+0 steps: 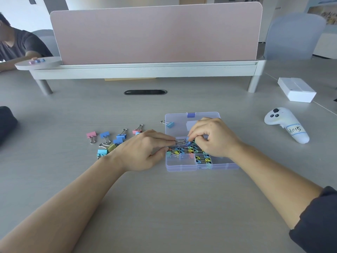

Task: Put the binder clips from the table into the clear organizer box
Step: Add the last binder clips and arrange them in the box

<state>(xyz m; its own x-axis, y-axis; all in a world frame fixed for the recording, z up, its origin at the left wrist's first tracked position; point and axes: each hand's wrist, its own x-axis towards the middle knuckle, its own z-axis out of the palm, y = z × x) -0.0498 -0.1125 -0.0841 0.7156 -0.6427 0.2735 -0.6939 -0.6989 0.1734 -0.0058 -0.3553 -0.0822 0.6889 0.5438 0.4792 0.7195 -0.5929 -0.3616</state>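
Observation:
The clear organizer box (182, 166) lies open on the table, several of its compartments packed with small coloured binder clips. Over its upper left compartment, my left hand (144, 152) pinches the wire handles of a blue binder clip (187, 142), while my right hand (211, 137) pinches the clip's body from the other side. Several loose clips, pink (91, 135), blue (105, 135), yellow and teal, lie on the table left of the box. One more blue clip (169, 124) sits by the box's upper left corner.
A white handheld controller (286, 124) lies right of the box, a white carton (296, 92) behind it. A pink divider screen (155, 33) on a raised shelf closes off the back. A dark object (6, 121) sits at the left edge. Another person sits at far left.

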